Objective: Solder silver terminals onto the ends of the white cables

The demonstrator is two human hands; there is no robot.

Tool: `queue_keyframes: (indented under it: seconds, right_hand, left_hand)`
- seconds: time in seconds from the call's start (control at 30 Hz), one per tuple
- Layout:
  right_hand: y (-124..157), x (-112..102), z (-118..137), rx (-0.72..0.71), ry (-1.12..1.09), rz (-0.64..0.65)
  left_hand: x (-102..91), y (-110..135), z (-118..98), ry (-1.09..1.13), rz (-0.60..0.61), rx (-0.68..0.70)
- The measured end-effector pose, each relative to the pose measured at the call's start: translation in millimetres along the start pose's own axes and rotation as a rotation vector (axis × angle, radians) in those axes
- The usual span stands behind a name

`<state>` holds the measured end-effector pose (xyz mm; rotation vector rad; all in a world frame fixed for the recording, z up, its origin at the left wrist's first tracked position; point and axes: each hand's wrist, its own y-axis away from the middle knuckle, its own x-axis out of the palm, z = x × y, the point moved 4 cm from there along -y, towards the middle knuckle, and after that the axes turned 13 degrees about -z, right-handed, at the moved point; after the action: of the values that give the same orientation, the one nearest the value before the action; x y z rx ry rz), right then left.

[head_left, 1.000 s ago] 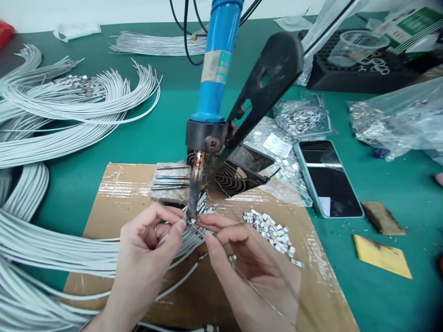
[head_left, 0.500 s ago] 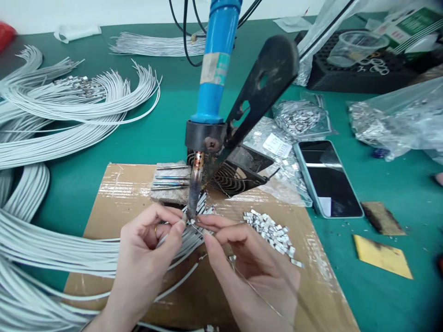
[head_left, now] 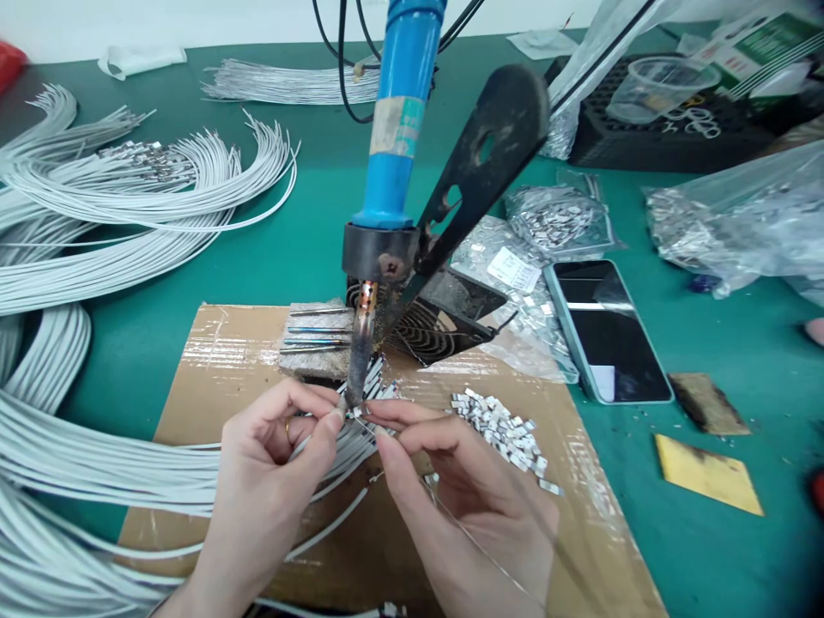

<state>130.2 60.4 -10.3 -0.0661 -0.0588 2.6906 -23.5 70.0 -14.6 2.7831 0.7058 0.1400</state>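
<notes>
A blue soldering iron [head_left: 396,129] hangs tip down in a black clamp, its dark tip between my hands. My left hand [head_left: 276,455] is closed in a pinch just left of the tip, apparently on the end of a white wire; the fingers hide most of it. In my right hand [head_left: 469,498], thumb and fingers grip a thin solder wire [head_left: 480,549] that trails down across the palm. A small metal terminal [head_left: 357,413] shows right at the tip, between both sets of fingertips. Beneath the hands lie white wires [head_left: 160,481] with stripped ends.
Small metal terminals [head_left: 505,433] lie heaped on the cardboard [head_left: 212,360]. Behind the iron stand its black bracket [head_left: 486,154] and a small fan [head_left: 425,330]. A phone [head_left: 614,335], a yellow sponge [head_left: 708,474] and bags of parts [head_left: 560,219] are at right; wire bundles [head_left: 148,197] fill the left.
Both hands keep nearly the same pose at the iron's tip. The whole view has shifted very slightly; nothing was visibly let go or picked up.
</notes>
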Motion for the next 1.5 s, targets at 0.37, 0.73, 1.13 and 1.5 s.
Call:
queue_keyframes:
  seconds: [0.37,0.73,1.13,1.5]
  right_hand:
    - [1.4,-1.7,-4.5,-0.018,-0.008,-0.022]
    - [-0.8,-2.6,-4.2,-0.105,0.011,-0.002]
    - [-1.6,-2.7,-0.9,-0.145,0.047,-0.001]
    - [0.2,-2.1,-3.1,-0.104,0.022,-0.031]
  left_hand:
    - [1.1,2.2,2.4,0.006,0.031,-0.002]
    - [3.0,4.7,-1.6,-0.014,-0.054,-0.025]
    - [2.6,5.0,-0.7,0.006,-0.040,-0.005]
    - [2.3,2.0,-0.7,0.002,-0.014,0.011]
